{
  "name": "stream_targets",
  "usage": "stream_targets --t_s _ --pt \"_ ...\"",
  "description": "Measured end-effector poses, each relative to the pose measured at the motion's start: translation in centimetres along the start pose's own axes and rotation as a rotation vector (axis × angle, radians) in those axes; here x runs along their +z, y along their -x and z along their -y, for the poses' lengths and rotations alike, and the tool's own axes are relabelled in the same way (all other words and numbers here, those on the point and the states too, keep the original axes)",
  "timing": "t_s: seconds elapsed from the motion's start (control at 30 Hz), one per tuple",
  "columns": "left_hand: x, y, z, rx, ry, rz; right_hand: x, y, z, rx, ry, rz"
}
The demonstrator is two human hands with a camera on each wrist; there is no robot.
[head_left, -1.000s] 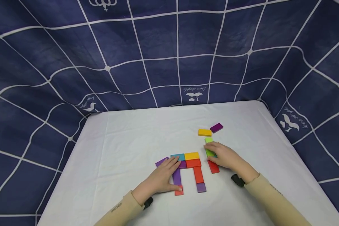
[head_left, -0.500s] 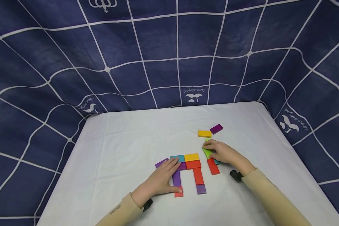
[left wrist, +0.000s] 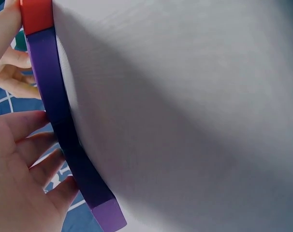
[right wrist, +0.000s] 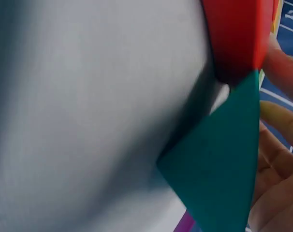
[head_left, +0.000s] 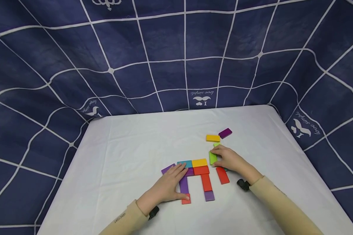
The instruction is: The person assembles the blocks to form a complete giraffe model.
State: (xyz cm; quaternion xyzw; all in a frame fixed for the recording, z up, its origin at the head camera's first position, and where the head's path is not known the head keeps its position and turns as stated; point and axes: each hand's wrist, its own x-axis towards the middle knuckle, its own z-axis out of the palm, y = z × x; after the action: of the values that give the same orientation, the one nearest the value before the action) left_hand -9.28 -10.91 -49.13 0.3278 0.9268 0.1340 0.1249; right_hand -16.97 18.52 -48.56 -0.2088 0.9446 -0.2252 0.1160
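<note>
On my head view the left hand (head_left: 168, 185) lies spread at six o'clock; the right hand (head_left: 231, 160) (pinching) at four.

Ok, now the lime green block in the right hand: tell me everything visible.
The lime green block looks flat, smooth and rectangular; its material is unclear. The right hand pinches it, partly covering it. Its length runs away from the viewer, right of the block arch. Whether it touches the white tabletop is unclear.

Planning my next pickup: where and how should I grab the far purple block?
Once the right hand releases the lime block, probably pinch the far purple block mid-length by its long edges, from above and the right: it lies flat with those edges free, its left end close to the far yellow block.
</note>
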Motion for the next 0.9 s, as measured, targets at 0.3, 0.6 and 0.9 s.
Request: stream_targets --t_s 0.3,0.6,0.9 --pt "0.0 -0.1 0.1 0.003 0.012 -0.002 0.6 0.2 0.6 -0.019 0.003 -0.017" --pt "-0.2 -0.2 0.1 0.006 0.016 -0.002 0.7 0.1 0.6 -0.042 0.014 -0.037" --pt "-0.1 -0.1 0.1 0.004 0.010 0.001 0.8 1.2 0.8 -0.056 0.042 -0.083"
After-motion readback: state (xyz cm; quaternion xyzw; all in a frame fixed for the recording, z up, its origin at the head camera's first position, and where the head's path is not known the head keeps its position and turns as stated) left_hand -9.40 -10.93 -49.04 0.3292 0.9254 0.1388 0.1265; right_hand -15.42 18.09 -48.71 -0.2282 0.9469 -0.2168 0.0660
